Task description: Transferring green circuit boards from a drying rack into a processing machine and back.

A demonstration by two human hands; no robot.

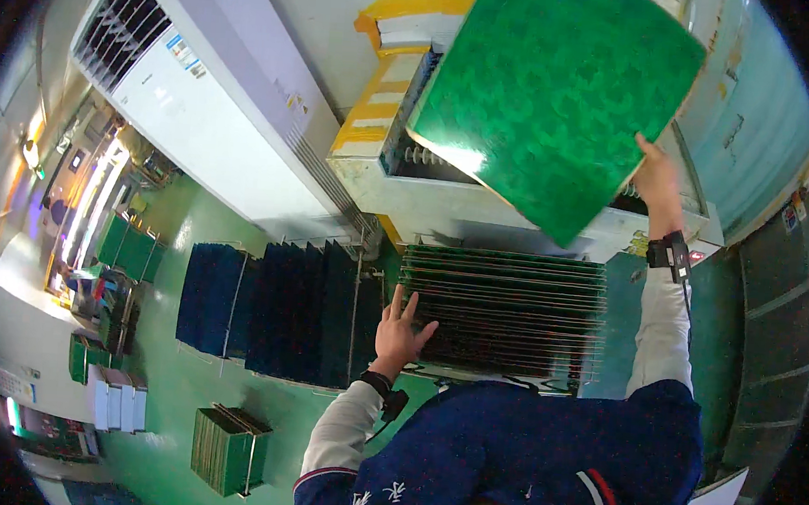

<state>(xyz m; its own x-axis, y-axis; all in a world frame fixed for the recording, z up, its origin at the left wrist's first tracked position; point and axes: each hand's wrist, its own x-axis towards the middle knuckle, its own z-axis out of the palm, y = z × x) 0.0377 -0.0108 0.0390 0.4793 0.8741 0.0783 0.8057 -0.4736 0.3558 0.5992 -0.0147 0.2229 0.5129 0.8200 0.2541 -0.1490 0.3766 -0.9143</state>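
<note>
A large green panel, glossy and mottled like a circuit board sheet, is tilted over the roller machine. My right hand grips its right edge, thumb on the green face and the other fingers behind. Below stands a rack filled with several upright panels, their thin edges in rows. My left hand is at the rack's left end, fingers spread, holding nothing; whether it touches the panel edges I cannot tell. Each wrist wears a dark strap with a small device.
Left of the rack stand more racks of dark blue panels. A bundle of green panels stands on the green floor at lower left. A tall white air conditioner rises at upper left. A dark grey cabinet stands at right.
</note>
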